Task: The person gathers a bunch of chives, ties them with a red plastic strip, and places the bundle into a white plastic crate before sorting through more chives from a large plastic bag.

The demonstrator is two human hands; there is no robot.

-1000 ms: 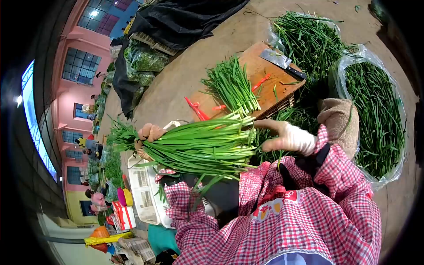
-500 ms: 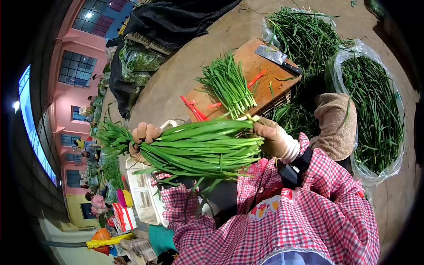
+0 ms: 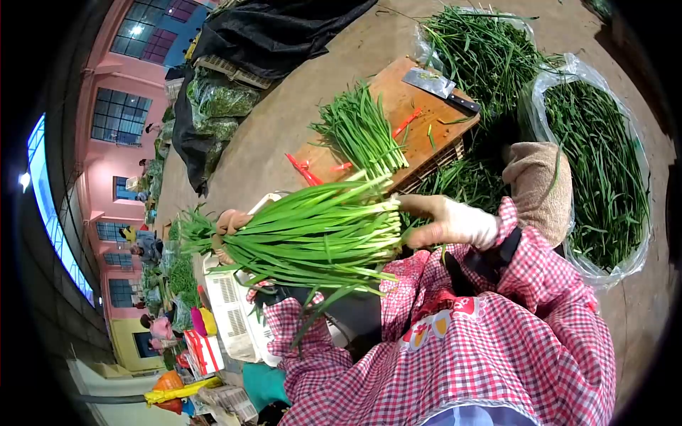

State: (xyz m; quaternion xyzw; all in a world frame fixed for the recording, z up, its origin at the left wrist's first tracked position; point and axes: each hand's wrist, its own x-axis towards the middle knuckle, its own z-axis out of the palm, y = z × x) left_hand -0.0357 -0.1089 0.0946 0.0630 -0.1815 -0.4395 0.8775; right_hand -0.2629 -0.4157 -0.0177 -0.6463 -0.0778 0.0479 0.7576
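My left hand (image 3: 231, 228) is closed around the leafy end of a large bunch of long green stalks (image 3: 312, 238). The pale stem ends fan out toward my right hand (image 3: 451, 221), whose fingers and thumb are apart beside them. Both hands look gloved. Above the bunch, a smaller sheaf of green stalks (image 3: 362, 131) lies on a wooden board (image 3: 394, 89). Red ties (image 3: 304, 170) lie at the board's near edge, and another red strip (image 3: 406, 123) is by the sheaf. A cleaver (image 3: 440, 89) with a black handle rests on the board's far end.
Clear plastic bags of loose greens (image 3: 593, 170) stand at the right and top right. A white plastic crate (image 3: 234, 312) is below my left hand. Dark sheeting (image 3: 277, 32) partly covers bagged greens at the upper left. Other people and produce are farther off at the left.
My right hand has let go of the stem ends and opened, shifting slightly right. The stems have spread and show more of their pale ends. My left hand still holds the leafy end.
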